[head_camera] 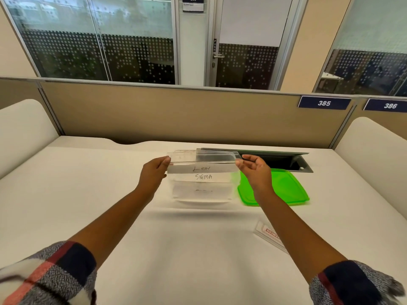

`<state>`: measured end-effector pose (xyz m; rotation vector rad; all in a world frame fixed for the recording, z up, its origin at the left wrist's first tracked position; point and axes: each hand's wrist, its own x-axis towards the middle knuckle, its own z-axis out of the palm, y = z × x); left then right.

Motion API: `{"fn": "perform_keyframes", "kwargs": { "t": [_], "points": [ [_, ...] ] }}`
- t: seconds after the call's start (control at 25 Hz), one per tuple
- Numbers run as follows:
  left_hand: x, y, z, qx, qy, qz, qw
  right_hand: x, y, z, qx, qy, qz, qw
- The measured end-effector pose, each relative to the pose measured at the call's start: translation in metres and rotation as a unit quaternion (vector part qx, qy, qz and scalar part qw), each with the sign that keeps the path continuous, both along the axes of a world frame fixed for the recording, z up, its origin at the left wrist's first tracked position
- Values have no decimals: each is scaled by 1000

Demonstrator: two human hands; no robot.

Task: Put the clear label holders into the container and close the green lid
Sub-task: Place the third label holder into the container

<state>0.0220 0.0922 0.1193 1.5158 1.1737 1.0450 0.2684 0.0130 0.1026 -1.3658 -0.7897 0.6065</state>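
A clear container (202, 194) stands on the white table at the centre, with label holders inside; one reads SIGMA. Both hands hold a long clear label holder (202, 165) level over the container's top. My left hand (154, 172) pinches its left end and my right hand (255, 170) pinches its right end. The green lid (286, 190) lies flat on the table just right of the container, partly behind my right wrist. Another clear label holder (269, 235) with red print lies on the table near my right forearm.
An open dark cable tray (284, 160) is sunk into the table behind the lid. A beige partition (176, 113) with number plates 385 and 386 closes the back, and white side panels flank the desk.
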Motion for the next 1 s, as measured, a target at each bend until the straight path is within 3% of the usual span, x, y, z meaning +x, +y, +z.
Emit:
{"fn": "perform_keyframes", "kwargs": {
  "t": [0.24, 0.72, 1.0],
  "points": [
    [15, 23, -9, -26, 5, 33, 999, 13, 19, -17, -88, -2, -69, 994],
    [19, 52, -33, -51, 34, 83, 995, 19, 49, -26, -116, 6, -77, 990],
    [19, 65, -44, 23, 184, 75, 980, 18, 51, -33, -158, -36, -107, 981]
  ]
}}
